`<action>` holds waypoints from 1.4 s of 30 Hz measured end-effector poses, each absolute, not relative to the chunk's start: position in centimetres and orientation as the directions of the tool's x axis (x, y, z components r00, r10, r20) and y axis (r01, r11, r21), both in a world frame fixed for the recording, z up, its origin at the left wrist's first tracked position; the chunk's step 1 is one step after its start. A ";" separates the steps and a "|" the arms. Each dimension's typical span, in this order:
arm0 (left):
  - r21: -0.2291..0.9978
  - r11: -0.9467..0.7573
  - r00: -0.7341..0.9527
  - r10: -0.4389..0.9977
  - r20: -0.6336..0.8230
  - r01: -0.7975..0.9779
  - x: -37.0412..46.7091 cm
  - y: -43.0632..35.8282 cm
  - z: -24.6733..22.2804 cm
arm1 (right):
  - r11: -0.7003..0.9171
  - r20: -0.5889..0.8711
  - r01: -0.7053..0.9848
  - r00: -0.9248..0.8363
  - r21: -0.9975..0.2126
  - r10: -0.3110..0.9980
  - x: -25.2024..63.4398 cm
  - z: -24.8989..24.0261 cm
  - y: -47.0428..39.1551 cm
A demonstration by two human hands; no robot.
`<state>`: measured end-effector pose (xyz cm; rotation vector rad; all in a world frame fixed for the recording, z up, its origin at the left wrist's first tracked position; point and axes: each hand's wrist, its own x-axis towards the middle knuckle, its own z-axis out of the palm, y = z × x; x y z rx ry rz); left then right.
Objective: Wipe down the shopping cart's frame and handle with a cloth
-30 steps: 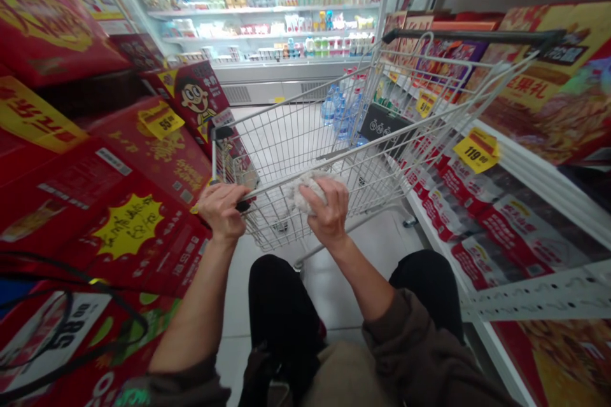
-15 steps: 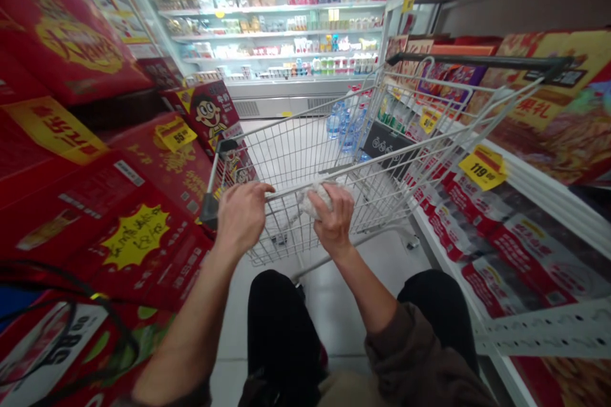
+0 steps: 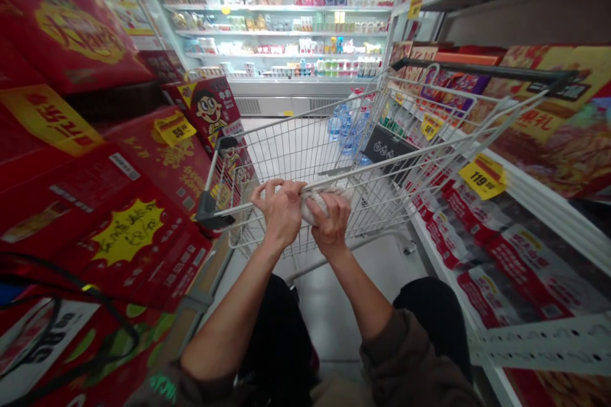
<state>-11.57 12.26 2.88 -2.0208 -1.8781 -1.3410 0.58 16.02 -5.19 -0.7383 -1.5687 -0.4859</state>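
Observation:
A wire shopping cart (image 3: pixel 305 130) stands turned sideways in front of me, its black handle at the right. My left hand (image 3: pixel 280 211) grips the cart's near top rail, fingers curled over it. Right beside it, my right hand (image 3: pixel 331 221) is closed around a crumpled whitish cloth (image 3: pixel 312 206) and presses it against the same rail. Part of the cloth is hidden under the fingers and behind the rail. The cart's black corner piece (image 3: pixel 212 211) lies left of my left hand.
Red boxes (image 3: pixel 143 203) are stacked close on the left. Shelves of packaged goods (image 3: pixel 515 254) with yellow price tags run along the right. Bottled water packs (image 3: pixel 351 124) stand on the floor past the cart, before a lit refrigerated display (image 3: pixel 286 86).
My left hand has moved right along the rail, away from the corner, to beside my right hand. The cart's left end has shifted slightly toward me. The right hand keeps the cloth.

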 end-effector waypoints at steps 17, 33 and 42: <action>0.406 -0.248 -0.098 0.742 0.664 0.879 -16.8 12.8 3.0 | 0.706 0.941 0.681 -0.075 -0.194 0.330 2.2 -3.9 16.2; 0.528 -0.176 -0.209 0.781 0.589 0.831 -16.4 12.7 6.1 | 0.700 0.983 0.709 -0.049 -0.089 0.175 2.3 -2.5 16.9; 0.591 -0.279 -0.038 0.884 0.466 0.757 -9.8 15.3 5.9 | 0.714 0.959 0.699 -0.172 -0.043 0.227 2.6 -2.9 16.4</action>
